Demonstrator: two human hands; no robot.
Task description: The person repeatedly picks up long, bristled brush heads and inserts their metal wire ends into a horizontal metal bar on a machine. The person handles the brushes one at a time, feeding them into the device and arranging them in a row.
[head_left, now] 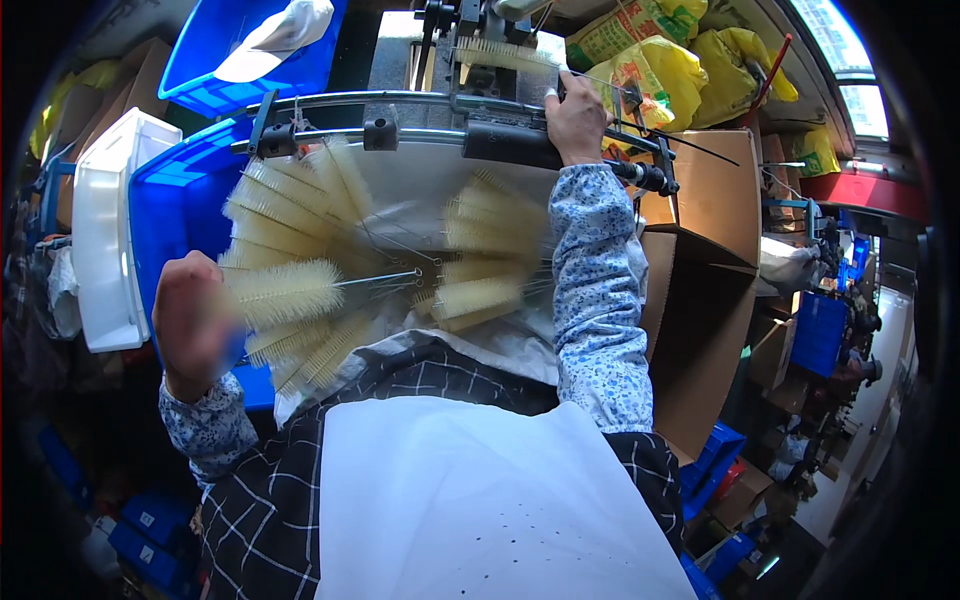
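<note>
Gripping the black lever handle (515,146) of the machine, the right hand (576,118) has its fingers curled over the top of the bar and pressed together, thumb hidden behind. The left hand (192,322) is blurred; it seems closed around the bristle end of a cream bottle brush (290,292), though how the fingers lie I cannot tell. That brush's twisted wire stem (378,279) points right, toward the middle of a fan of more brushes (330,250) spread over a white sheet in the blue bin (170,215). A second cluster of brushes (490,260) lies just beside the right sleeve. A curved metal rail (400,100) runs across above the bin, a white tub (105,230) stands at the left, cardboard boxes (710,200) at the right, yellow sacks (660,70) behind. To do this well, I judge the brush should be held steady and level, while the lever grip stays firm and square on the handle.
</note>
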